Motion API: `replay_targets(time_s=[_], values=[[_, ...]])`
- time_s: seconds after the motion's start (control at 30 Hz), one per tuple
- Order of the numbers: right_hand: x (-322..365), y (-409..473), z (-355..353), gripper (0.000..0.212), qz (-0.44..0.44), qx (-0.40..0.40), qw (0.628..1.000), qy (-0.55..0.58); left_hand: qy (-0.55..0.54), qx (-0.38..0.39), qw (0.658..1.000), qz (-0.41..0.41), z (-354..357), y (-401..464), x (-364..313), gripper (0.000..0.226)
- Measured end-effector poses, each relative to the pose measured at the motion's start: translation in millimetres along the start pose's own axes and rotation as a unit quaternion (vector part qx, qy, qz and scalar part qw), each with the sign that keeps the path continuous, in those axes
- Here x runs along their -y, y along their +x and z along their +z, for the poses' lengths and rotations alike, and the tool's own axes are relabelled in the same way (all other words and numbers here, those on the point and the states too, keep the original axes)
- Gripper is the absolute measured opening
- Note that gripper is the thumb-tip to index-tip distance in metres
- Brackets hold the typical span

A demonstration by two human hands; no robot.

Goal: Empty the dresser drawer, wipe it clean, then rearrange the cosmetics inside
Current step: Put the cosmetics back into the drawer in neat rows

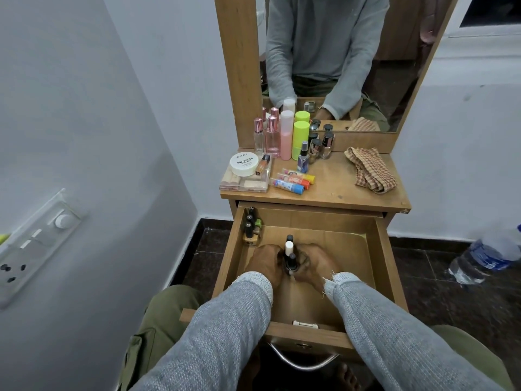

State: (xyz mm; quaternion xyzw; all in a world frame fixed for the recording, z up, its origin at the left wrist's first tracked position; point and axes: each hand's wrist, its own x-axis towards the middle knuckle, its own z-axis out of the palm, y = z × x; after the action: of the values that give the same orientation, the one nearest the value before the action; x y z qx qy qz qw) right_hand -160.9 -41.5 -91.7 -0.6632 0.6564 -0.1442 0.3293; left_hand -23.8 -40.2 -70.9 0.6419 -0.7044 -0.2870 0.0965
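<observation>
Drawer [379, 249] pulled fully out below the dresser top [332, 190]. At mid-floor of the drawer a tight cluster of small bottles [289, 253] stands upright: dark caps plus one white cap. Left hand [263, 262] and right hand [313, 262] are both inside the drawer, cupped against the cluster from either side, fingers curled in around the bottles; fingertips hidden behind them. Both forearms, in grey knit sleeves, reach in over the drawer front, wrists low, roughly symmetrical. In the drawer's far left corner, a second group of dark-capped nail polish bottles [251, 224] stands against the side wall, well apart from the hands. A small pale flat item [306, 323] lies against the inside of the drawer front. On the dresser top: white nail polish remover jar [244, 163] resting on a clear palette case [245, 182]; pink perfume bottles [267, 136], a tall pink bottle [286, 135], a lime-green container [300, 139] along the back; several coloured tubes [293, 182] lying flat; checked cloth [372, 170] crumpled at right. Mirror [329, 52] behind. Plastic water bottle [485, 255] on the floor, right.
</observation>
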Motion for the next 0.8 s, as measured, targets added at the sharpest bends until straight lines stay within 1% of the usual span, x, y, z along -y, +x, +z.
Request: replay_targets(time_s=[0.03,0.1,0.13,0.23,0.27,0.33,0.43,0.5,0.53,0.63,0.8], values=[[-2,1,-1,0.01,-0.002,0.019,1.0,-0.014,0.002,0.005,1.0,0.009,1,-1,0,0.023],[-8,5,-2,0.027,-0.022,0.066,0.997,-0.032,0.006,0.028,0.999,0.022,1,-3,-1,0.026],[-10,7,-2,0.032,-0.028,0.074,0.997,-0.022,0.008,0.038,0.999,0.027,1,-4,-2,0.027],[-5,4,0,0.013,-0.022,0.047,0.998,0.024,-0.002,0.044,0.999,0.019,1,-6,-4,0.03],[-3,3,1,0.016,-0.019,0.037,0.998,0.039,-0.006,0.044,0.999,0.014,1,-6,-4,0.031],[-4,4,2,0.015,-0.022,0.033,0.997,0.059,-0.01,0.043,0.999,0.01,1,-5,-3,0.029],[-6,5,-2,0.023,-0.04,0.063,0.996,0.041,-0.016,0.031,0.999,0.021,-2,-5,-3,0.025],[-6,7,-1,0.027,-0.033,0.071,0.996,0.048,-0.017,0.021,0.999,0.02,-3,-5,-3,0.021],[-7,7,1,0.025,-0.021,0.069,0.995,0.07,-0.02,0.017,0.999,0.018,-3,-6,-4,0.021],[-6,7,7,0.018,-0.009,0.034,0.996,0.077,-0.025,0.005,1.0,0.017,-5,-7,-6,0.021],[0,11,10,0.018,-0.01,0.02,0.996,0.087,-0.016,-0.016,1.0,-0.009,-7,-6,-4,0.016]])
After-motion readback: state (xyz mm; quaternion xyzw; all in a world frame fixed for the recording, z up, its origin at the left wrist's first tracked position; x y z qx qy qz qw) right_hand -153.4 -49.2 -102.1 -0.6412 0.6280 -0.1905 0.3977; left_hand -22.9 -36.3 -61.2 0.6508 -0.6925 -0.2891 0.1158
